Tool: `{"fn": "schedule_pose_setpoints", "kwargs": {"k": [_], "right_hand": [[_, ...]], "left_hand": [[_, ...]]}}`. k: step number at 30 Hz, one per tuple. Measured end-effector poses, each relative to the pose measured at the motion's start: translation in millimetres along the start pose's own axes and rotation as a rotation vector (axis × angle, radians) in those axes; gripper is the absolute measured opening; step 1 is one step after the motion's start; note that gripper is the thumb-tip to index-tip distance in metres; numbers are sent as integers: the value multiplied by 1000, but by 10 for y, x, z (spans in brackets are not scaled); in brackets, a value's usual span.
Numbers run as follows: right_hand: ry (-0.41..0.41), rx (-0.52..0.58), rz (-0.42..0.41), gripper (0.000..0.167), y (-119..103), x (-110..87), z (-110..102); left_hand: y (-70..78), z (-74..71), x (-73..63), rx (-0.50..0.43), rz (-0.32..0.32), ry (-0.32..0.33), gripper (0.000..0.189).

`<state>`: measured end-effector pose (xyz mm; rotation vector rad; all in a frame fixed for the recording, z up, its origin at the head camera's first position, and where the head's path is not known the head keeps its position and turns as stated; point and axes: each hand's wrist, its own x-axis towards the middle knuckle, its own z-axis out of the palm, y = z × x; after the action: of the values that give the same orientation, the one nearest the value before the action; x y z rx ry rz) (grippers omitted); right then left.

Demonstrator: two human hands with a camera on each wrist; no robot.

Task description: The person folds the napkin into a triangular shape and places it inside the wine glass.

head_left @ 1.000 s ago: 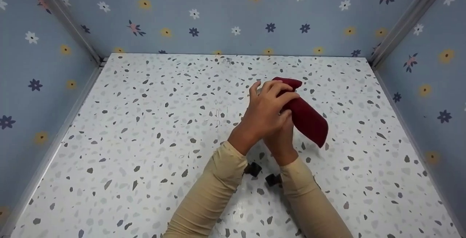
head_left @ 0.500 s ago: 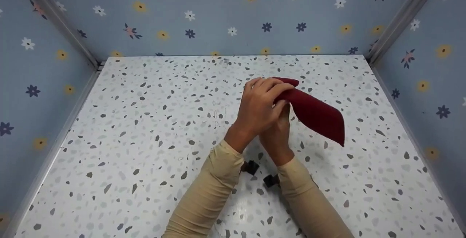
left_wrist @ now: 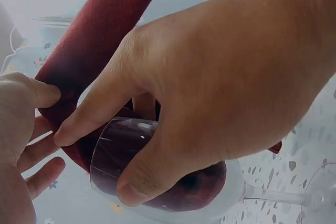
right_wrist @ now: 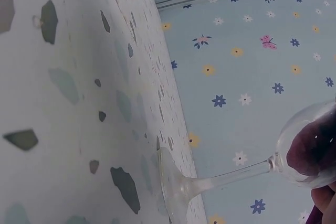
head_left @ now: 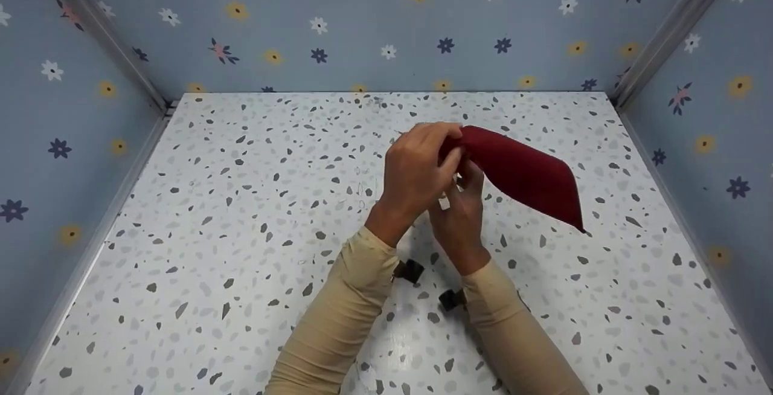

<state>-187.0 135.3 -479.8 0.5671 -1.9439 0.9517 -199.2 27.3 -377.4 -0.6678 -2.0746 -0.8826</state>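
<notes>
A clear stemmed wine glass (right_wrist: 231,177) stands upright, its foot low by the tabletop in the right wrist view. Dark red cloth shows inside its bowl. My right hand (head_left: 462,217) grips the bowl, thumb on the near side in the left wrist view, with the index finger reaching to the cloth. Above the rim my left hand (head_left: 413,168) pinches the red cloth napkin (head_left: 528,180) between thumb and fingers. The napkin's loose end sticks out to the right and droops to a corner. From the head view, the hands hide most of the glass.
The speckled white tabletop (head_left: 241,250) is bounded by blue floral panels (head_left: 350,32) at the back and sides. Grey metal posts (head_left: 655,32) stand in the back corners. A small black wrist camera (head_left: 412,271) sits on each sleeve's inner side.
The napkin's loose end has swung out to the right and lifted. My left hand has shifted slightly left, its spread fingers drawn together on the cloth. A gap now shows between the hands.
</notes>
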Motion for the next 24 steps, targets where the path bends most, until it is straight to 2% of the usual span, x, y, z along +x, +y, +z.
{"fn": "schedule_pose_setpoints", "kwargs": {"k": [3, 8, 12, 19, 24], "right_hand": [[-3, -9, 5, 49, 5, -14, -1], [-4, -29, 16, 47, 9, -33, 2], [5, -5, 20, 50, 15, -28, 11], [27, 1, 16, 40, 37, -24, 34], [28, -9, 12, 43, 48, -12, 36]], "left_hand": [[-12, 6, 3, 11, 5, 20, 7], [-35, 3, 14, 29, 33, 37, 9], [-52, -20, 30, 25, 49, 49, 6], [-104, -39, 32, -17, 72, 125, 18], [-115, -52, 29, -20, 83, 121, 23]]}}
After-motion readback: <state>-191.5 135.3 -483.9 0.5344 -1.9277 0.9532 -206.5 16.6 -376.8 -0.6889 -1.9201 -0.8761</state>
